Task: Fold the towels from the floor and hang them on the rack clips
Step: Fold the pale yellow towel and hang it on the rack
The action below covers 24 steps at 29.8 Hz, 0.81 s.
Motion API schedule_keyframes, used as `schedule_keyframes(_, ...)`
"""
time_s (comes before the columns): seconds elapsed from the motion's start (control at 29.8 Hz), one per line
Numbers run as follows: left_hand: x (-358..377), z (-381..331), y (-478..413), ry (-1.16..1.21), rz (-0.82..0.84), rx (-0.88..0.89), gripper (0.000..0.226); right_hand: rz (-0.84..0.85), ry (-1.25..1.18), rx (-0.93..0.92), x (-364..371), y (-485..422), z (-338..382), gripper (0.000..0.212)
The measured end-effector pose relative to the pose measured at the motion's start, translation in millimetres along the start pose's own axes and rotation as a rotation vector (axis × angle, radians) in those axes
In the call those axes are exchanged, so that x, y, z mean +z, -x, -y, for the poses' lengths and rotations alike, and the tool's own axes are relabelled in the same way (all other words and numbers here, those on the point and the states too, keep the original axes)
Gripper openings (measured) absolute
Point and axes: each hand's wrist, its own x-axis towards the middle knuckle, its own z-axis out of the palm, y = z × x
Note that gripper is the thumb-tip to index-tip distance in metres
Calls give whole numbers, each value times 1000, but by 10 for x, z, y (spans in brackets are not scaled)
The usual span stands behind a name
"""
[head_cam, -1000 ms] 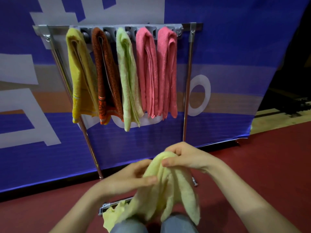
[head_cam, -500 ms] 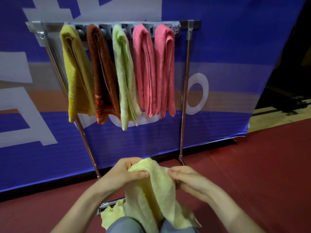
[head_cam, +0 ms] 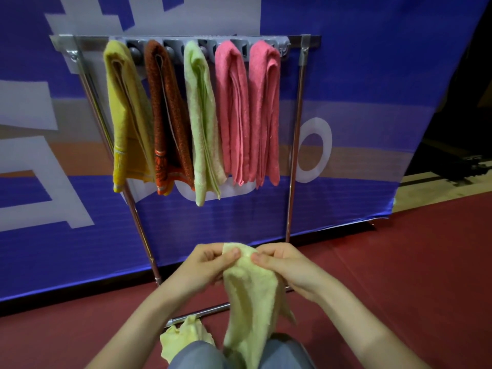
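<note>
From the head view, the left hand (head_cam: 210, 265) and right hand (head_cam: 285, 267) each pinch the top edge of a pale yellow towel (head_cam: 253, 302), thumbs almost touching, so the cloth hangs straight down between the knees, probably to line up a fold. Part of it trails on the red floor (head_cam: 399, 262). Ahead, the rack (head_cam: 295, 145) already holds five folded towels (head_cam: 202, 121) in its clips, all hanging side by side.
</note>
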Motion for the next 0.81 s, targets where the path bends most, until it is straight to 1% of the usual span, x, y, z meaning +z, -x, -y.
schedule_keyframes(0.1, -50, -43, -3, -42, -11, 63, 27, 17, 83, -1, -27, 16, -17, 19)
schedule_keyframes(0.17, -112, -71, -5, -103, -63, 108, 29, 25, 159, 25, -78, 23, -91, 39)
schedule_keyframes(0.2, -144, -101, 0, -118, -94, 135, 30, 21, 188, 48, -113, 34, -140, 44)
schedule_keyframes(0.27, -231, -190, 35, -110, -164, 185, 32, 14, 227, 93, -199, 45, -255, 38)
schedule_keyframes(0.37, -388, -369, 71, 9, -323, 206, 28, -56, 276, 170, -354, 98, -405, 27)
schedule_keyframes(0.44, -536, -480, 63, 44, -422, 232, 28, -143, 342, 188, -483, 142, -514, 32)
schedule_keyframes(0.5, -714, -568, 72, 9, -495, 248, 33, -247, 331, 194, -582, 165, -585, 33)
schedule_keyframes(0.54, -807, -591, 84, -14, -520, 249, 31, -282, 307, 189, -612, 166, -599, 32)
schedule_keyframes(0.64, -1012, -552, 135, -52, -562, 223, 27, -317, 267, 172, -613, 129, -511, 35)
schedule_keyframes(0.74, -1033, -379, 174, -62, -604, 156, 26, -302, 308, 191, -612, 103, -362, 36)
schedule_keyframes(0.81, -944, -227, 187, -87, -599, 106, 27, -251, 383, 259, -587, 73, -288, 38)
